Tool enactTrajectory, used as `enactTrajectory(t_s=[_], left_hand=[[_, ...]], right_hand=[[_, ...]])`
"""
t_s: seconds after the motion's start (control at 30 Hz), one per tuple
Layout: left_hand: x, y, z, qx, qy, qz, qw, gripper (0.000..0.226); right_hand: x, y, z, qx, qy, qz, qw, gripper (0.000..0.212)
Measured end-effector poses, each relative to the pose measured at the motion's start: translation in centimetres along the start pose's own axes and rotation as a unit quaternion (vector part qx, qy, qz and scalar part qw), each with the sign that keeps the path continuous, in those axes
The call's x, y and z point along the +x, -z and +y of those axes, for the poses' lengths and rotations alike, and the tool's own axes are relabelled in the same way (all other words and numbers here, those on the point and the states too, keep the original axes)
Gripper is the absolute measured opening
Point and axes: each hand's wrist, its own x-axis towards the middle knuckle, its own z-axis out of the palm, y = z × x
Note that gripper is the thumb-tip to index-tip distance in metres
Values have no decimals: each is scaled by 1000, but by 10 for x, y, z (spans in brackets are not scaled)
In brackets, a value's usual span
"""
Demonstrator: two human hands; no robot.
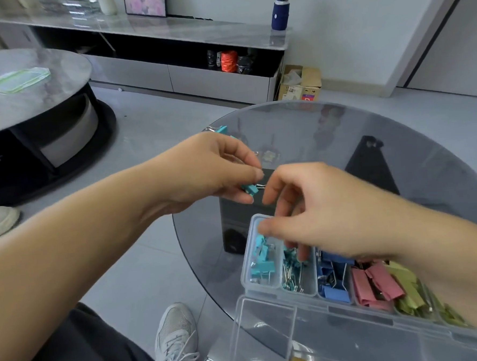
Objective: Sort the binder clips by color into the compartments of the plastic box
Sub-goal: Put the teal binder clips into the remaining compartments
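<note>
head view, seated over round glass table [396, 131]. left hand [211, 170] raised above table, thumb and fingers pinched on teal binder clip [250, 189], held clear of plastic box [246, 263]. right hand [325, 211] hovering over box's left end, fingers loosely curled and spread, fingertips dipping toward second compartment; grasping anything or not: cannot tell. box open, clear lid [325, 337] folded toward viewer. compartments, left to right: teal clips [261, 259]; smaller teal clips [292, 274] with silver handles; blue clips [335, 291]; pink clips [375, 283]; olive-green clips [409, 295]. sorting judged well advanced, each visible compartment holding one color. remaining: clip in left hand, plus another teal clip [220, 129] near table's far-left edge, well apart from box. hidden or unclear: far ends of middle compartments covered by right hand and forearm; box's right end cut off by right arm and frame edge; further loose clips behind left hand, not determinable; reflections in glass confusing far table surface.
</note>
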Motion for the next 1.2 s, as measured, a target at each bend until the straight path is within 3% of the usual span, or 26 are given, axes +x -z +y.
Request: enactTrajectory(t_s=[0.13,0.17,0.27,0.33,0.4,0.57,0.67,0.73,0.8,0.87,0.93,1.07,1.2], left_hand=[[-13,-8,4,126,-64,-103,985,9],[-17,-11,5,210,-97,-131,964,9],[-25,-28,4,461,-185,-168,851,12],[-28,-36,4,505,-207,-181,818,13],[-28,-33,7,484,-209,-188,829,11],[-17,-10,12,268,-158,-192,931,3],[4,-1,-4,246,-144,-114,952,5],[26,8,-18,337,-114,3,935,10],[45,17,-33,443,-35,68,893,40],[59,23,-43,476,35,49,878,84],[71,26,-49,467,47,16,883,108],[85,25,-52,486,8,-31,873,100],[87,19,-48,470,-8,-60,881,76]], right_hand=[[7,25,18,93,4,57,994,7],[12,31,27,108,-7,85,990,9],[27,38,52,146,-54,134,979,12],[35,38,64,149,-64,134,978,12],[41,38,71,131,-55,122,982,11],[65,40,71,24,-10,137,990,6],[86,37,63,-73,22,99,992,6],[104,31,57,-195,50,35,979,20],[122,21,51,-277,68,-27,958,45],[138,13,49,-312,71,-70,945,71],[146,10,52,-313,74,-81,943,72],[144,12,65,-265,87,-40,960,34],[141,14,67,-244,86,-53,964,40]])
